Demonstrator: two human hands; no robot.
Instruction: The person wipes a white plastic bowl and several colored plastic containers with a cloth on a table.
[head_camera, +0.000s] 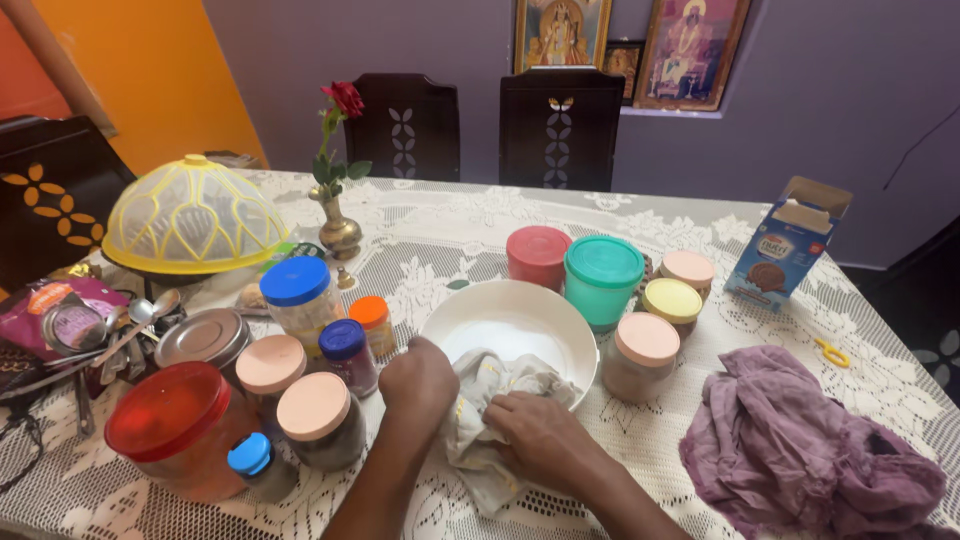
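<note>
Left hand (418, 380): fisted, knuckles up, at the near rim of the white bowl (520, 318), grip closed on the grey cloth (490, 400). Right hand (540, 432): flat, fingers curled over the same cloth, which drapes from bowl rim onto the counter (640, 220).

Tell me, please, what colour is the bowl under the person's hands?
The bowl is plain white, seen in the head view.

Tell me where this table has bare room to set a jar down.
Free lace shows behind the white bowl toward the brass vase, and between the purple cloth and the carton. The left side, around the red-lidded jar, is crowded.
</note>
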